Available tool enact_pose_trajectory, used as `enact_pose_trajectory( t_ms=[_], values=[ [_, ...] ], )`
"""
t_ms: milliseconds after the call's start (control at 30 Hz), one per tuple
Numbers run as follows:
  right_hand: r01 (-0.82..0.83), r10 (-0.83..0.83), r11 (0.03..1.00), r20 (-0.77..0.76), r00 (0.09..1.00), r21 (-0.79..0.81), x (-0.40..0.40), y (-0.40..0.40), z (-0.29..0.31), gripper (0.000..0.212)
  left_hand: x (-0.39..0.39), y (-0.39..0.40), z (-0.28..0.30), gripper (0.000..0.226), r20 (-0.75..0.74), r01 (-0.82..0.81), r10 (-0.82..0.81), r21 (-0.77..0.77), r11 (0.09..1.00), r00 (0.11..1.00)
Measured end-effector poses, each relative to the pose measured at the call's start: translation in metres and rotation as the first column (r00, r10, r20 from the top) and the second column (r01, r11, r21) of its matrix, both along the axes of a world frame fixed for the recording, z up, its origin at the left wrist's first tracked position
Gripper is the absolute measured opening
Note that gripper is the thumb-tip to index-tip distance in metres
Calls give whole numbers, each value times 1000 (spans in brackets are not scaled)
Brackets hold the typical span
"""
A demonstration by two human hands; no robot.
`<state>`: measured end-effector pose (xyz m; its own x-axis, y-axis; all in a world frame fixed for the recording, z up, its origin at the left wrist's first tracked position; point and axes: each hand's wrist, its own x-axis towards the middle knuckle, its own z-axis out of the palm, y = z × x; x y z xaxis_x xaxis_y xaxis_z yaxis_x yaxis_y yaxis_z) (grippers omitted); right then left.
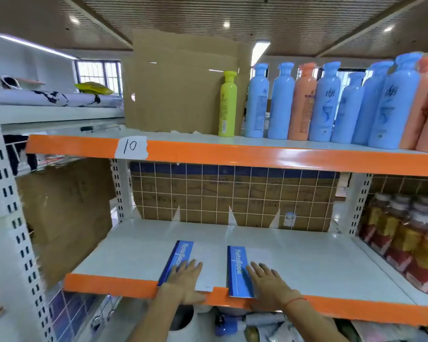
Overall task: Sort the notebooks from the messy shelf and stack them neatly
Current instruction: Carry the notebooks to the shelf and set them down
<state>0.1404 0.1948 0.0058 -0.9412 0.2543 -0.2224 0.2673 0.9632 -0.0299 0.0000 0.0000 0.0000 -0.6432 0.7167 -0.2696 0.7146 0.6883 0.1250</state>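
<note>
**On the middle shelf: two hands flat on two notebooks**

At the front edge of the white middle shelf [307,262], the left hand [185,280] lies palm down with fingers straight and slightly spread, pressing on the left notebook [181,255]. The right hand [267,280] does the same, fingers fanned and flat, on the right notebook [237,265]; a thin red string [294,301] circles that wrist. Neither hand curls round anything.

The two notebooks lie side by side and apart, each with a blue spine strip printed "NoteBook" and a pale cover. Both overhang the orange front rail [109,285] a little. The left one is turned slightly off square; the right one runs nearly straight back.

Behind them a wire grid [232,193] backs the shelf, with brown cardboard [257,208] behind it. To the right stand packed jars with red and gold labels [410,243].

On the shelf above, a paper tag marked "10" [131,146] sits on the orange rail. Up there stand one yellow bottle [227,104], about seven blue bottles [257,102] and three orange bottles [304,104], beside a large cardboard sheet [173,90].
</note>
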Motion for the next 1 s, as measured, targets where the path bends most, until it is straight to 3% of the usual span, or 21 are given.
enact_pose_trajectory(
  t_ms=[200,533,733,1000],
  values=[
    [-6,8,1000,80,997,-20,-11,8,-4,83,-7,4,2,79,11,12,-11,-111,994,1000],
    [17,-17,1000,72,997,-10,-13,7,-9,72,-12,11,8,54,-33,39,-44,-139,990,999],
    [24,-25,999,32,999,41,-13,8,6,56,-6,14,8,62,-162,59,-77,-114,992,984],
    [43,-7,983,-196,980,179,-9,6,23,62,-1,15,39,75,-321,89,-76,26,996,944]
  ],
)
